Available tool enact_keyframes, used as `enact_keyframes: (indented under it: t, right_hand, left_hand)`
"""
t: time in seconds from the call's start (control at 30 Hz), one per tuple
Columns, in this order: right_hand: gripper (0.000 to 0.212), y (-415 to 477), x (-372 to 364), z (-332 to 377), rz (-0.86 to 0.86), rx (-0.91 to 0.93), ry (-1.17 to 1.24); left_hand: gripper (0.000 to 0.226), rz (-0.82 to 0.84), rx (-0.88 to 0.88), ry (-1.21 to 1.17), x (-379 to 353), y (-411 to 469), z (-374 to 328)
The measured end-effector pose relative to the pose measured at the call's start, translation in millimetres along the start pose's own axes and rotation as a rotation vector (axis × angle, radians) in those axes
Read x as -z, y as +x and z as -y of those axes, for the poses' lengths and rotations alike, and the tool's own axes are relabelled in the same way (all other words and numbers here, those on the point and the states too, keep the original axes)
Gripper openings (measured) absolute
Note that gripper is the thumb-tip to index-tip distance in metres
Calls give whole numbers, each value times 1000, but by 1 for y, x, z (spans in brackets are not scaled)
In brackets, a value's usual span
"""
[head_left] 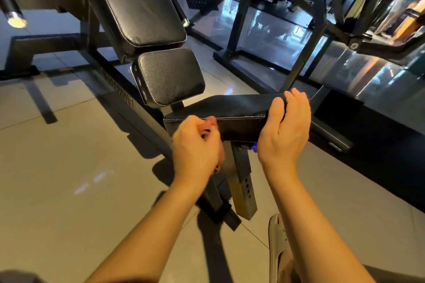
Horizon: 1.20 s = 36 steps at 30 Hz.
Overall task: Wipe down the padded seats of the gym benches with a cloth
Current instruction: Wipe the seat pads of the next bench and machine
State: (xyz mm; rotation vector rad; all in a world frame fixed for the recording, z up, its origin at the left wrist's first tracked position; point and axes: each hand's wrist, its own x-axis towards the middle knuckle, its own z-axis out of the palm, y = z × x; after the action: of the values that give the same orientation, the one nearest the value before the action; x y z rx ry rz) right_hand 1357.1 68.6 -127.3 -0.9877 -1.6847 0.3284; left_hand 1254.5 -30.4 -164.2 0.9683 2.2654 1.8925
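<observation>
The bench's black padded seat (232, 108) lies flat just in front of me. A small black pad (169, 76) and a long tilted back pad (135, 2) rise behind it. My left hand (195, 145) is curled into a fist against the seat's near left corner. Bits of a dark wad (206, 133) show between its fingers and under the palm, and I cannot tell whether it is the cloth. My right hand (284, 131) stands edge-on at the seat's right end, with straight fingers, palm facing left and thumb by the top edge.
The seat's grey steel post (241, 181) with adjustment holes drops to the tiled floor (69, 167). Something blue (254, 147) pokes out under the seat. Dark machine frames (305, 53) stand to the right and bar ends (17, 21) at the upper left. A sandalled foot (277, 246) shows below.
</observation>
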Motion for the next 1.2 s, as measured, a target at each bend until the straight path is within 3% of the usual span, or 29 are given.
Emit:
enact_keyframes:
  t: [0.07, 0.23, 0.4, 0.57, 0.63, 0.77, 0.8, 1.0, 1.2]
  right_hand:
    - [60, 0, 0, 0, -8, 1, -6]
    - [58, 1, -1, 0, -5, 5, -4]
    - [63, 0, 0, 0, 26, -19, -24]
    - [65, 0, -1, 1, 12, -8, -15]
    - [61, 0, 0, 0, 33, -13, -28]
    - [57, 0, 0, 0, 27, -19, -27]
    - [57, 0, 0, 0, 15, -11, -26]
    - [60, 0, -1, 0, -3, 6, -11]
    - [54, 1, 1, 0, 26, -4, -31]
  left_hand:
    - [19, -33, 60, -1, 0, 0, 3]
    - [16, 96, -212, -13, -12, -23, -30]
    - [19, -44, 53, 44, 0, 6, 11]
    - [13, 99, -201, -20, -11, -23, -25]
    - [15, 81, -242, 36, -10, -18, -18]
    - [18, -49, 99, 123, 9, 17, 26]
    - [18, -57, 108, 122, 9, 17, 26]
    - [17, 91, -240, 15, -9, -16, -16]
    - [18, -61, 153, 101, 5, 18, 34]
